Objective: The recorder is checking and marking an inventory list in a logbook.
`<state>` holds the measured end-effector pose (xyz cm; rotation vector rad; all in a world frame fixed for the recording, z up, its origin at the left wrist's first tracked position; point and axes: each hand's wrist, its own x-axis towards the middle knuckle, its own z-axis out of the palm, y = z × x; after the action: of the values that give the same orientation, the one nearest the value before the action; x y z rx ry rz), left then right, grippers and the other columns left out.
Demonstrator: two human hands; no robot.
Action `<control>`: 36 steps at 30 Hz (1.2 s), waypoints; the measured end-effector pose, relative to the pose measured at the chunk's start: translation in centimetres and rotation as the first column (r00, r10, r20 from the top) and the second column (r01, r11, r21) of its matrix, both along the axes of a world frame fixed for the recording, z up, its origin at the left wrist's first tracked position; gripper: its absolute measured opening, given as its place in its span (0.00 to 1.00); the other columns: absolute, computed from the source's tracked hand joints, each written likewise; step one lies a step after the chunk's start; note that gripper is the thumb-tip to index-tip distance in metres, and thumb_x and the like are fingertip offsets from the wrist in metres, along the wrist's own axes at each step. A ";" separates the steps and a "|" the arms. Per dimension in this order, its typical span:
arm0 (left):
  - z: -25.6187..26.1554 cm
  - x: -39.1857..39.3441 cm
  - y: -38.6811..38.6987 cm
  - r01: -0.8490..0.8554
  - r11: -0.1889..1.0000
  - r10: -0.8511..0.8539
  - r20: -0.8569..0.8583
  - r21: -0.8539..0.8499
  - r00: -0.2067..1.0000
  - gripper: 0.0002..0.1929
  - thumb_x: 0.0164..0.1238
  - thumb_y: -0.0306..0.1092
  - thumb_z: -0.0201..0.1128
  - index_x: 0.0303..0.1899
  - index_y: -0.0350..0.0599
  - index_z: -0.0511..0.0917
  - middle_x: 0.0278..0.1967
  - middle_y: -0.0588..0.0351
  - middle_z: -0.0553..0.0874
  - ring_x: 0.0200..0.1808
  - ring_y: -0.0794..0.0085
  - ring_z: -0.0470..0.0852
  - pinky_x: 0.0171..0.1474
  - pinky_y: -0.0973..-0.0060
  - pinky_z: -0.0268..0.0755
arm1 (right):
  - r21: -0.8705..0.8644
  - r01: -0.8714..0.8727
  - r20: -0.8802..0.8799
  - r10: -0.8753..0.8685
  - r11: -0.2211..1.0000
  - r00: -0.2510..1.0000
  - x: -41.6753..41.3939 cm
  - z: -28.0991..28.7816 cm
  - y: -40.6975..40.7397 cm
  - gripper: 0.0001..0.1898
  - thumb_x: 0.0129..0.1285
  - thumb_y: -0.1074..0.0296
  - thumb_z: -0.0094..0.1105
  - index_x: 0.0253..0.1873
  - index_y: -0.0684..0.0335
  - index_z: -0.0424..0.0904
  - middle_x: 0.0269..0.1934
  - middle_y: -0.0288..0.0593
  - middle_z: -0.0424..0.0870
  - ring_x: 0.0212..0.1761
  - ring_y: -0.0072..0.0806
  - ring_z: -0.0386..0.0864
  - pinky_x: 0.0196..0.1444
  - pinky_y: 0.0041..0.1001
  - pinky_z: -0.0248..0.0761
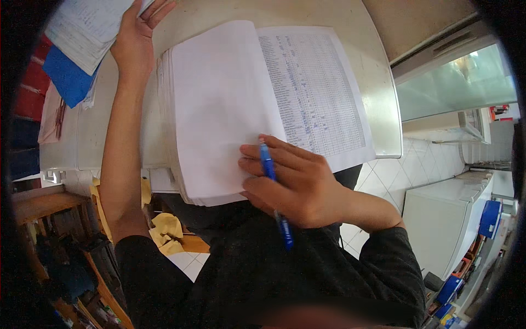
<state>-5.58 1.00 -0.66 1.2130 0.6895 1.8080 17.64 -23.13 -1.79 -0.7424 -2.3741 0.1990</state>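
A thick bound stack of paper (222, 103) lies open before me across the table edge. Its left page is blank, while the right page (316, 94) carries a printed table with handwritten marks in blue ink. Over the lower part of the blank page is my right hand (300, 181), slightly blurred, with a blue pen (268, 162) held among its fingers. My left hand (137, 41) reaches to the upper left, against the edge of a pile of written sheets (88, 28). Its fingertips meet the picture's rim, so whether it grips a sheet is unclear.
The pale table (382, 107) has a rounded right edge. A blue folder or sheet (72, 76) pokes out under the pile. Yellow crumpled paper (168, 230) is below on the left, near wooden shelving (53, 205). A white chest-like cabinet (435, 222) stands on the tiled floor at right.
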 end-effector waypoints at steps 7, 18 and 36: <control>0.1 -1.8 1.1 0.022 0.997 -0.015 -0.107 0.068 0.994 0.20 0.80 0.29 0.45 0.64 0.20 0.60 0.64 0.20 0.74 0.67 0.38 0.79 0.71 0.55 0.75 | -0.299 0.650 -0.336 -0.715 0.698 0.613 5.9 -1.5 -5.6 0.07 0.68 0.69 0.69 0.38 0.67 0.85 0.37 0.53 0.90 0.35 0.34 0.89 0.39 0.29 0.81; -0.7 0.1 -0.8 0.177 0.984 -0.181 -0.162 -0.037 0.970 0.16 0.82 0.32 0.46 0.57 0.27 0.70 0.64 0.22 0.77 0.69 0.43 0.77 0.71 0.55 0.74 | -0.162 0.703 -0.693 -0.587 0.692 0.418 13.6 -3.9 -6.8 0.19 0.75 0.67 0.59 0.28 0.61 0.66 0.18 0.47 0.78 0.21 0.28 0.76 0.25 0.27 0.69; -3.8 7.6 -4.0 0.487 0.823 -0.550 -0.198 -0.293 0.811 0.24 0.86 0.44 0.43 0.61 0.29 0.73 0.61 0.35 0.84 0.60 0.55 0.85 0.70 0.61 0.70 | -0.811 -0.078 -0.519 -0.653 0.579 0.552 7.9 2.7 11.0 0.19 0.75 0.53 0.59 0.37 0.65 0.83 0.22 0.37 0.77 0.21 0.21 0.72 0.26 0.24 0.65</control>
<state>2.06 -3.00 -4.47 1.3482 0.6167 1.0805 25.54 -12.09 0.89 -1.1582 -1.1348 1.1937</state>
